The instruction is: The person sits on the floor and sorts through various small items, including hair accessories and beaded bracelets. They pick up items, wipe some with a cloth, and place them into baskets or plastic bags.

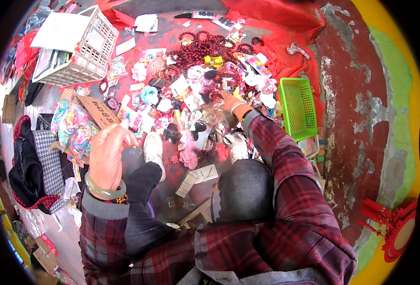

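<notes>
Reaching with the nearer right hand point(231, 102) into the accessory pile point(199, 90) left of the green basket point(299, 108); curling the left hand point(107, 154) farther left; cannot tell either's grasp.

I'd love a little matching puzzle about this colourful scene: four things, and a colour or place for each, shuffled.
Things:
1. plastic basket
2. bead strands
3. left hand
4. right hand

Colours and places:
A. amid the trinket pile
B. dark red
C. left of both shoes
D. bright green

Pairs: 1-D, 2-B, 3-C, 4-A
</notes>
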The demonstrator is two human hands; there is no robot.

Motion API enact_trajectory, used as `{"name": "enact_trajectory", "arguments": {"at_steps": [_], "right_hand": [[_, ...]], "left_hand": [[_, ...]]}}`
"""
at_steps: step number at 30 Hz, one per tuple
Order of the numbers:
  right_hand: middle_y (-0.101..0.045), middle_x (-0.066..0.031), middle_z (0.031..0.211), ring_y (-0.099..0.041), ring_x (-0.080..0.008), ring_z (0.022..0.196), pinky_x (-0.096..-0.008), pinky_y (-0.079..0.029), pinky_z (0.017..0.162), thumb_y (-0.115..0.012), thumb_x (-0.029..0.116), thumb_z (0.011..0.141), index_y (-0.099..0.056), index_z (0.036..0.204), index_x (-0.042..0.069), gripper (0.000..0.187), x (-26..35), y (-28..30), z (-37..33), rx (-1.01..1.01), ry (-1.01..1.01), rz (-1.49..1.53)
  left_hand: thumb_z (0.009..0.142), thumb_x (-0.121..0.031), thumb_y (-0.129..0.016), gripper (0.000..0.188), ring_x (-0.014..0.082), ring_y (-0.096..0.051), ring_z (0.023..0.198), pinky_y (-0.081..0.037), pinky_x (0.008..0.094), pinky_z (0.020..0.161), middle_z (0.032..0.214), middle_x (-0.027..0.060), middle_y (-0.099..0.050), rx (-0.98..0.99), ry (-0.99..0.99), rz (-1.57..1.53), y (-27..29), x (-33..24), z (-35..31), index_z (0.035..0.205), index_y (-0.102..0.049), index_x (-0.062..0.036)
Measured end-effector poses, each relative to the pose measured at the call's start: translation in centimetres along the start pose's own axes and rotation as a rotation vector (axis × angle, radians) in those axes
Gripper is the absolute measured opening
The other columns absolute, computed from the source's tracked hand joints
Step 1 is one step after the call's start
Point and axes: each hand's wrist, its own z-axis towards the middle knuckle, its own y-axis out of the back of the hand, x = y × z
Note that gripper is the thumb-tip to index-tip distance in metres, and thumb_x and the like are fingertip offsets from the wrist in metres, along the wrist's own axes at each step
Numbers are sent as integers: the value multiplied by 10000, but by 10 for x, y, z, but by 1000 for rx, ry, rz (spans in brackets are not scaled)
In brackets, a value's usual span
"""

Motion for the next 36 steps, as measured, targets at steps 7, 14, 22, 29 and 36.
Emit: {"name": "enact_trajectory", "arguments": {"at_steps": [7, 14, 22, 29, 36], "right_hand": [[-561, -201, 1084, -522, -322, 1038, -370, -416, 870, -648, 373, 643, -448, 1211, 29, 694, 29, -15, 2, 570, 19, -120], [-628, -76, 978, -573, -233, 918, -347, -438, 794, -629, 424, 662, -639, 991, 149, 429, 81, 14, -29, 968, 261, 44], [-607, -70, 1049, -579, -209, 943, -317, -460, 792, -656, 294, 674, -595, 1079, 140, 439, 7, 69, 17, 704, -45, 585], [-599, -158, 1004, -569, -315, 947, -375, -454, 824, -551, 183, 714, -584, 1052, 108, 347, -18, 57, 37, 231, -231, -92], [-515, -195, 1162, -521, -331, 1046, -383, -421, 884, -533, 291, 775, -416, 1234, 80, 519, -38, 38, 72, 134, -361, -82]], "left_hand": [[884, -136, -470, 267, 122, -495, 646, -381, 256, 651, 646, 57, -526, -9, 16, 36, -1, -1, 1, 646, -494, -18], [895, -144, -459, 273, 122, -489, 649, -388, 259, 649, 637, 48, -509, -18, 13, 39, 3, 0, -3, 661, -498, -8], [903, -162, -447, 289, 132, -488, 631, -407, 281, 664, 629, 54, -501, -32, 15, 41, 2, -1, -2, 646, -470, -33], [907, -169, -438, 299, 135, -486, 641, -410, 286, 677, 628, 60, -498, -46, 24, 69, 3, -1, -2, 634, -449, -47], [910, -172, -434, 300, 128, -489, 636, -412, 270, 639, 632, 57, -502, -61, 82, 166, 9, 1, 2, 637, -451, -48]]}}
